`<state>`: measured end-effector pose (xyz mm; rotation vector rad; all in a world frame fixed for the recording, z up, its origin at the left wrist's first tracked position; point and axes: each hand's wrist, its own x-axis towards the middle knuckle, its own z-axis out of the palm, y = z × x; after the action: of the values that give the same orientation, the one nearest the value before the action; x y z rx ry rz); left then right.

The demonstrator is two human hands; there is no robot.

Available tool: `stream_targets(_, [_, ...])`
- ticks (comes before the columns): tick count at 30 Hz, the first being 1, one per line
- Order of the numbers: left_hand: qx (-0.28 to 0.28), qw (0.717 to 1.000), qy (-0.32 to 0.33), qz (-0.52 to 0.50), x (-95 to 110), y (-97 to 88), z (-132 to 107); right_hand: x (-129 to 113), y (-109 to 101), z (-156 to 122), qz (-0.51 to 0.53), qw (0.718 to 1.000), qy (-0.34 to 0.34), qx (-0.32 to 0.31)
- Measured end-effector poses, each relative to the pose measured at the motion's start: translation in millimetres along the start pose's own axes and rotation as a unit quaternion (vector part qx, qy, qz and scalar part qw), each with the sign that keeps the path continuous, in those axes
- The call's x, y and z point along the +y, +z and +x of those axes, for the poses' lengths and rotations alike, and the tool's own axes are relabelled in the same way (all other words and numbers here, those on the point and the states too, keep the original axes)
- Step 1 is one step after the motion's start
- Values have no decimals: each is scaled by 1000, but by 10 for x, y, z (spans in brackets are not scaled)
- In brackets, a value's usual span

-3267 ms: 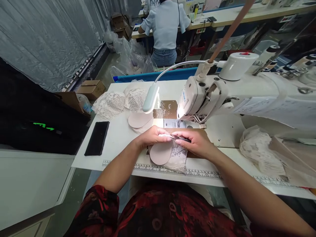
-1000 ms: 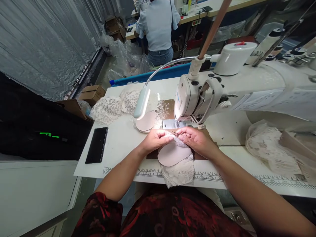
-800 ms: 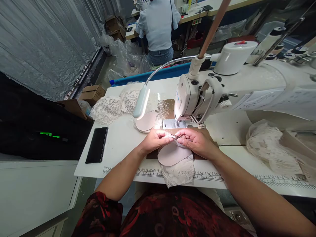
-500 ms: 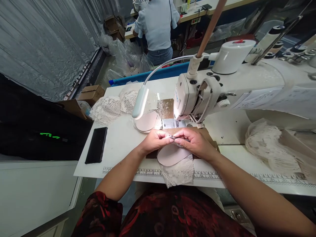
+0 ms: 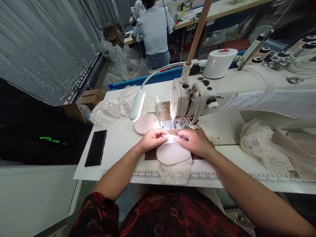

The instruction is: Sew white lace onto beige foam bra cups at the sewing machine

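A lace-edged bra cup (image 5: 174, 154) with a smooth pale pink oval pad lies in front of the sewing machine, its lace draping toward the table's front edge. My left hand (image 5: 154, 138) is closed, pinching the upper left edge of the cup. On the other side, my right hand (image 5: 194, 141) is closed around small dark thread snips (image 5: 181, 135), whose tips point left over the lace. Its fingertips also touch the cup's upper right edge. Just beyond my hands are the needle and presser foot (image 5: 175, 124). A second pale pink cup (image 5: 145, 123) rests left of the needle plate.
The sewing machine (image 5: 209, 89) fills the right rear, with a lamp (image 5: 137, 105) hanging at its left. Lace pieces (image 5: 106, 112) and a black phone (image 5: 95, 148) lie left. More lace (image 5: 265, 144) lies right. A person (image 5: 154, 31) sits beyond the table.
My hands have moved apart slightly, and the bright lace edge between them now shows. The snips' tips have come into clearer view. The camera view has shifted a little.
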<state>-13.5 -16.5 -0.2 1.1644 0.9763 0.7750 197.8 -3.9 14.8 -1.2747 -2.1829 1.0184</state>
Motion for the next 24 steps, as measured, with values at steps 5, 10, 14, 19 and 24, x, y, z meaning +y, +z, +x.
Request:
stream_targets(5, [16,988,-7,156,61,-132,273,90,-70,-1,-111,994,-5,4])
stream_targets(10, [-45,961,25,273,138,-178,524,121,-83,7,-208,977,4,40])
stream_targets(14, [-61,932,43,354,199,-178,613,92,-49,13,-253,967,-38,-15])
stream_targets(19, [24,907,81,412,262,-196,575,64,-17,22,-279,960,-21,-28])
stream_targets(24, [74,863,177,468,322,-143,325,61,-16,23,-276,961,-9,-31])
